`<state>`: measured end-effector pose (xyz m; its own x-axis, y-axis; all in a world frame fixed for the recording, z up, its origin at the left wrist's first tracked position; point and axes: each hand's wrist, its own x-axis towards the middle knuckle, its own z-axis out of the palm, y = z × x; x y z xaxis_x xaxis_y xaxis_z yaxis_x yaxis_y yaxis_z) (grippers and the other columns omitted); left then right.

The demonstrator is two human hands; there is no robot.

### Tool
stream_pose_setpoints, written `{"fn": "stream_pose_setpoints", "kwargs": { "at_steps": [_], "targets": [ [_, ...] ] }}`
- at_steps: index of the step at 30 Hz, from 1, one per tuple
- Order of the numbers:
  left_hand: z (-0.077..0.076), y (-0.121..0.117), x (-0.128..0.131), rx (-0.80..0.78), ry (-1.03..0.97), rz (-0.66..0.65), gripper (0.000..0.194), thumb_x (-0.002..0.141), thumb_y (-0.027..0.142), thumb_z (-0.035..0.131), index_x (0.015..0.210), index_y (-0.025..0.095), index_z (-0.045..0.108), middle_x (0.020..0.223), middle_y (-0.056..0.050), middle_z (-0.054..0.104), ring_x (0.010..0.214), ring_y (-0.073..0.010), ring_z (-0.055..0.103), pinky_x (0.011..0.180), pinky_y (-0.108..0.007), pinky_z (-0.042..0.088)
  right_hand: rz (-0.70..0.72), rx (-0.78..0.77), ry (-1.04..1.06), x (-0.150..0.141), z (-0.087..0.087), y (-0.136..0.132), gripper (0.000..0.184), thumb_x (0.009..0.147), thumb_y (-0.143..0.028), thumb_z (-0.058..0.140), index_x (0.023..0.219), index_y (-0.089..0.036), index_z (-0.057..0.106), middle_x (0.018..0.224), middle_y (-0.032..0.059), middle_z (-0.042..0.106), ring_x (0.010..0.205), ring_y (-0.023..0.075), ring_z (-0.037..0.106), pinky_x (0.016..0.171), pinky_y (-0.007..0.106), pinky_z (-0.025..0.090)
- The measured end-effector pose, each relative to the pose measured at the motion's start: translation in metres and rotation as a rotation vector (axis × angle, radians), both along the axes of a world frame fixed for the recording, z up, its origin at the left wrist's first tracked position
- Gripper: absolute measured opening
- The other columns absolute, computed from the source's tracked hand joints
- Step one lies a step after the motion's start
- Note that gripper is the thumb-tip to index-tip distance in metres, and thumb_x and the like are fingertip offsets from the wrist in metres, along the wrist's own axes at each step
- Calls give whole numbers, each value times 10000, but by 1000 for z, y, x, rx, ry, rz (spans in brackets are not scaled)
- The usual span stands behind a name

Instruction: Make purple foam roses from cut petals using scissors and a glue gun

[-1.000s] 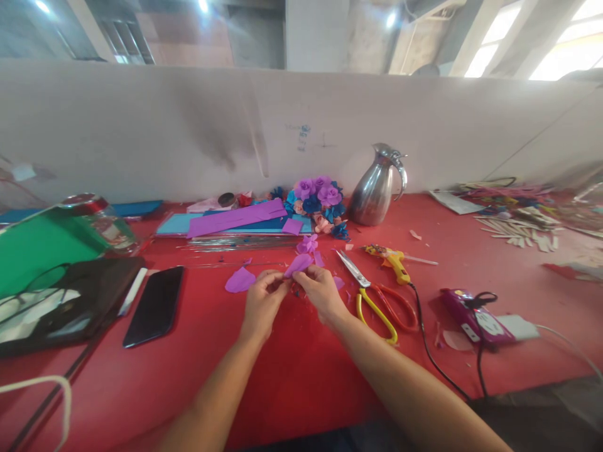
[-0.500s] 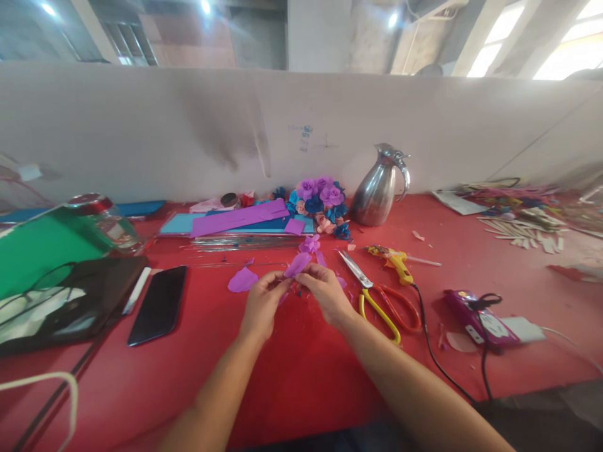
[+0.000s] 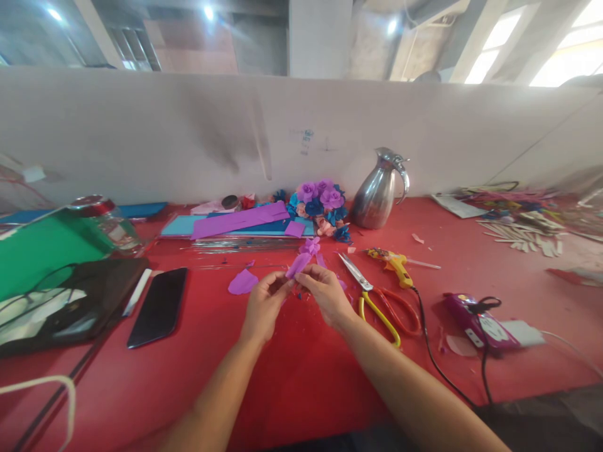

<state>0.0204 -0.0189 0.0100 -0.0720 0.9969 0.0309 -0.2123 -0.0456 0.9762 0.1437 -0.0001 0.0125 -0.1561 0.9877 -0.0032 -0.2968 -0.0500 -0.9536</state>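
Between my two hands is a small purple paper petal (image 3: 298, 265), pinched at its lower edge. My left hand (image 3: 266, 302) grips it from the left with thumb and fingers closed. From the other side my right hand (image 3: 326, 292) pinches the same petal, the fingertips of both hands nearly touching. Just beyond it lies a small purple paper flower (image 3: 310, 246). A loose purple paper piece (image 3: 243, 282) rests left of my left hand. Scissors (image 3: 366, 289) with one yellow and one red handle lie right of my right hand, blades pointing away.
Behind my hands are purple paper strips (image 3: 240, 220), thin wires (image 3: 235, 245) and a bunch of paper flowers (image 3: 323, 204). A steel jug (image 3: 377, 191) stands near the partition. A yellow glue gun (image 3: 398, 267) and power strip (image 3: 483, 320) lie right; a phone (image 3: 159, 306) lies left.
Both hands stay almost in place, still pinching the petal. The petal has tilted slightly more upright, and the view has shifted a little.
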Motion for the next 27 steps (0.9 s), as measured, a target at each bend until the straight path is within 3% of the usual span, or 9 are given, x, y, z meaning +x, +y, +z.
{"fn": "stream_pose_setpoints", "kwargs": {
  "at_steps": [10, 15, 21, 27],
  "targets": [
    [-3, 1, -4, -7, 54, 47, 216, 664, 335, 729, 781, 154, 712, 558, 28, 537, 508, -79, 414, 481, -208, 295, 32, 38, -33, 3, 2, -1, 238, 667, -395, 719, 677, -168, 649, 620, -20, 581, 574, 101, 486, 575, 246, 375],
    [-1, 1, -3, -18, 17, 37, 204, 647, 334, 734, 686, 145, 667, 533, 23, 535, 488, -77, 415, 466, -208, 285, 75, 59, -4, 3, 2, -2, 200, 632, -356, 750, 706, -185, 676, 676, -3, 630, 651, 136, 552, 650, 265, 421],
    [-2, 1, -3, -25, -14, -2, 181, 654, 315, 727, 703, 154, 659, 531, 24, 543, 486, -79, 437, 467, -208, 297, 74, 112, 6, 4, -4, 0, 151, 664, -308, 742, 706, -189, 658, 647, -20, 600, 607, 121, 530, 613, 256, 402],
    [2, -2, -4, -126, -43, -34, 211, 600, 321, 755, 687, 149, 669, 525, 16, 549, 503, -87, 479, 489, -203, 332, 119, 168, -46, 7, 4, -1, 184, 685, -370, 717, 722, -193, 686, 694, 2, 624, 658, 139, 543, 658, 272, 421]
  ]
}}
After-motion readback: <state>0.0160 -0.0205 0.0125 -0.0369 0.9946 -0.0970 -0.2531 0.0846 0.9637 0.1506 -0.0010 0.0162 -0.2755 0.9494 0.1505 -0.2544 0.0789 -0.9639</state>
